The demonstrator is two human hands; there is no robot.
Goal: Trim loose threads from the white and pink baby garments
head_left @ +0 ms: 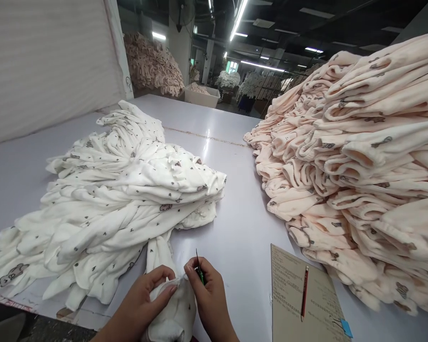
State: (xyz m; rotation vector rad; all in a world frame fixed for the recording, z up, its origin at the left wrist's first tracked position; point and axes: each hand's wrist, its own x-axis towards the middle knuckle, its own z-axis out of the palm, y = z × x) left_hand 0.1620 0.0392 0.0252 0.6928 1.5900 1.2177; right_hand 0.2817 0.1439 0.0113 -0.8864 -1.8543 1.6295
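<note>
My left hand (142, 299) pinches the edge of a white printed fleece garment (176, 313) between thumb and fingers, near the table's front edge. Close beside it, my right hand (214, 299) is closed around small green-handled thread snips (200, 274), their thin dark tip pointing up and away. Its thumb and forefinger also pinch the same cloth edge. Part of this garment stretches back towards a heap of white garments (128, 190) with small dark prints. The palm hides much of the snips.
A tall stack of pale pink printed garments (371, 156) fills the right side. In front of it lies a written-on cardboard sheet (288, 289) with a red-and-black pencil (304, 292) and a blue tag (346, 327). White sheeting (50, 61) hangs at left. The table (231, 228) is pale and smooth.
</note>
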